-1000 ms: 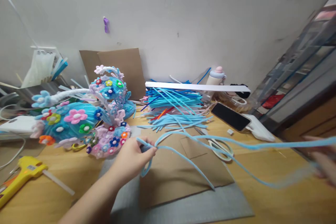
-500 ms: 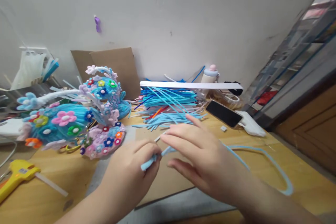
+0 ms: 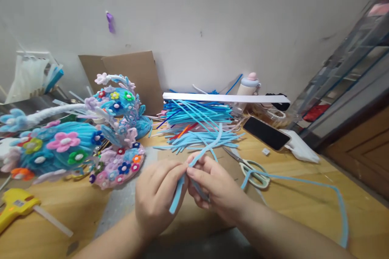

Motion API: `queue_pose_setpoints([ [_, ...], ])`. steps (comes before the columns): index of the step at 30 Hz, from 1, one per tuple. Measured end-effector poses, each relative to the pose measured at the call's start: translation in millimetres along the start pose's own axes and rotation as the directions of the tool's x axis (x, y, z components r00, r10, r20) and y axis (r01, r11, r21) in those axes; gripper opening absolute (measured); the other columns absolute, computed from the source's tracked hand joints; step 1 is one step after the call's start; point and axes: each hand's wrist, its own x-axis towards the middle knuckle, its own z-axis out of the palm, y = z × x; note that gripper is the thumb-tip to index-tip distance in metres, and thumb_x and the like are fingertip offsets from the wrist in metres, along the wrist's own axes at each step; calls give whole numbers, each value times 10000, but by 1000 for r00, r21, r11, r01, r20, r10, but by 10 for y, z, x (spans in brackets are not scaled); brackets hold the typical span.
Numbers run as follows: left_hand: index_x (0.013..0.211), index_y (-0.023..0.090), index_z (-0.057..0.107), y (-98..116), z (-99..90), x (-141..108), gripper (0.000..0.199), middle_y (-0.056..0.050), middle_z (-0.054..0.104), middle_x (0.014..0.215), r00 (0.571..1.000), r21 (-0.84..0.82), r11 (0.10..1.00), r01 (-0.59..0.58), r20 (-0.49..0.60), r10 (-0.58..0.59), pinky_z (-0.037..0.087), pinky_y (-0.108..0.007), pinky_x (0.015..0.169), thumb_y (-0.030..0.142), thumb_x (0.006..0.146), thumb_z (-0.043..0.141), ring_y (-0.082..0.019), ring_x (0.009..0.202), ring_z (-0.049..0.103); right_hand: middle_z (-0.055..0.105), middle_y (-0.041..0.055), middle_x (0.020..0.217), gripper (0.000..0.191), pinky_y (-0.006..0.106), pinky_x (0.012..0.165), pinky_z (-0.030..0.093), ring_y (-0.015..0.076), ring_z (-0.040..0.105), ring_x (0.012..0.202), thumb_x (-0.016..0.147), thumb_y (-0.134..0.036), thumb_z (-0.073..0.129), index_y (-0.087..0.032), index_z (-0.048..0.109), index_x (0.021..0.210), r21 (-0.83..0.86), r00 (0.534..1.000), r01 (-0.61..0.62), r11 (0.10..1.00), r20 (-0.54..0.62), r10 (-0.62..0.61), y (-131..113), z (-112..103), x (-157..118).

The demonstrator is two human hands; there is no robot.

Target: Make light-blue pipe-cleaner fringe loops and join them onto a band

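Your right hand (image 3: 214, 182) has folded in its spread fingers and pinches the fuzzy blue stems (image 3: 204, 151) just beside your left hand (image 3: 159, 194), which curls around them; so both hands seem to work one spot, stems between them; one end points up and away from your hands, another down toward you; their line slants, far end rightward.

1. A craft workspace occupies a wooden table (image 3: 82, 210) against a gray wall (image 3: 182, 8).
2. A yellow glue gun (image 3: 18, 204), scissors (image 3: 242, 162), piled fuzzy stems (image 3: 197, 113) and flower-covered ornaments (image 3: 65, 141) mark a handicraft bench.
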Motion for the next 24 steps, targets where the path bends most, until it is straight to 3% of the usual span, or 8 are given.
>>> queue_pose_setpoints([
  [5, 990, 180, 594, -8, -9, 2, 298, -72, 647, 894, 1000, -41, 999, 12, 11, -11, 471, -327, 773, 63, 717, 612, -189, 853, 588, 365, -101, 494, 233, 157, 342, 150, 26, 243, 372, 736, -350, 648, -189, 489, 791, -26, 998, 47, 999, -45, -48, -25, -23, 9],
  [10, 830, 175, 588, 31, -17, 116, 118, -32, 632, 800, 958, -155, 947, 280, 103, -266, 464, -255, 723, 93, 746, 578, -142, 773, 588, 370, -102, 479, 229, 174, 349, 146, 32, 242, 363, 730, -358, 646, -192, 490, 755, -56, 993, 71, 996, -95, -76, -11, -52, 23],
  [13, 775, 177, 592, 46, -30, 172, 68, -2, 628, 726, 876, -214, 860, 464, 254, -409, 447, -219, 623, 124, 747, 561, -121, 673, 576, 404, -95, 496, 224, 174, 362, 139, 29, 239, 368, 722, -338, 650, -194, 481, 745, 8, 996, 34, 999, -78, -34, -3, -57, 37],
  [18, 742, 164, 592, 58, -24, 219, 47, 9, 615, 683, 676, -296, 614, 732, 429, -599, 423, -205, 554, 169, 728, 547, -116, 612, 555, 397, -93, 493, 230, 164, 363, 136, 26, 241, 380, 704, -326, 667, -183, 495, 756, 26, 993, -16, 1000, -119, 19, -11, -66, 54],
  [21, 719, 156, 573, 64, -7, 242, 45, 29, 562, 596, 560, -300, 474, 828, 494, -665, 380, -187, 473, 198, 707, 560, -98, 523, 501, 352, -102, 463, 233, 160, 352, 130, 28, 206, 378, 713, -342, 660, -182, 495, 753, 26, 992, -25, 999, -120, 28, -11, -73, 61],
  [24, 705, 151, 569, 47, 10, 253, 73, 35, 525, 565, 500, -292, 406, 866, 536, -680, 356, -186, 460, 224, 701, 568, -93, 506, 464, 328, -106, 450, 225, 163, 346, 120, 31, 184, 375, 719, -347, 652, -185, 502, 760, 27, 994, -45, 999, -95, 47, -7, -80, 68],
])
